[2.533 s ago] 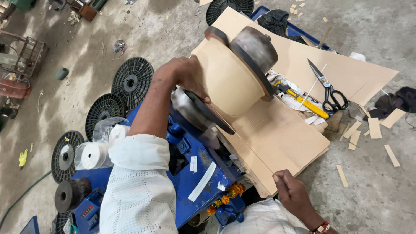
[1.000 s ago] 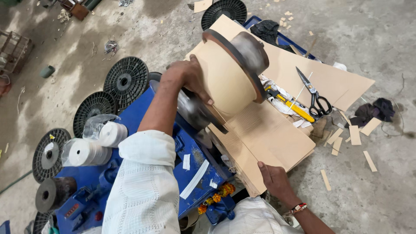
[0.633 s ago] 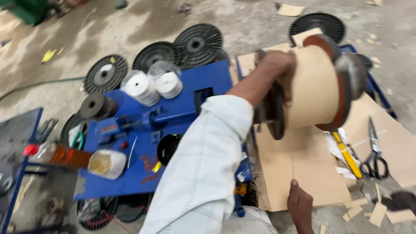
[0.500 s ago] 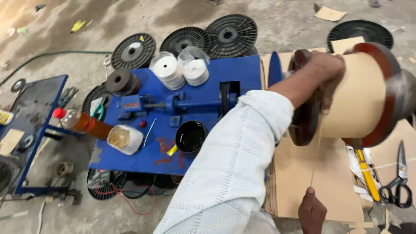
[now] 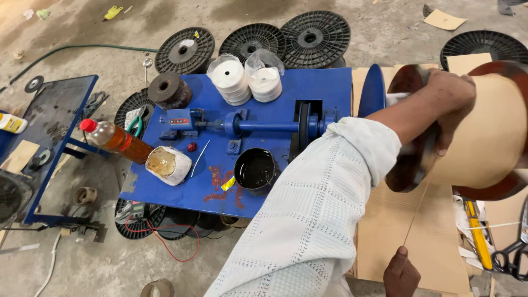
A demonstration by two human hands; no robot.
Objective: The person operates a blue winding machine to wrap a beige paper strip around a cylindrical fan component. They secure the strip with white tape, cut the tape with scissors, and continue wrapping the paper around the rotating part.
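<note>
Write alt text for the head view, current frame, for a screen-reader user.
Seen from above, the left hand grips a large tan spool by its flange, while the right hand pinches a thin strand running down from it over cardboard sheets. Beside them, a blue winding bench carries a bottle of amber liquid, white tape rolls and a black cup.

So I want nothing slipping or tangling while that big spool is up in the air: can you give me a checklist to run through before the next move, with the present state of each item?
1. Left hand gripping the rim of the large spool: ok, fingers wrap over its flange.
2. Right hand pinching the thin strand that runs down from the spool: ok.
3. Strand free of snags: ok, it runs straight over the cardboard sheet.
4. Blue bench top free for the spool: not ok, bottle, black cup and white tape rolls sit there.
5. Scissors out of the way: cannot tell, they lie at the frame edge.
</note>
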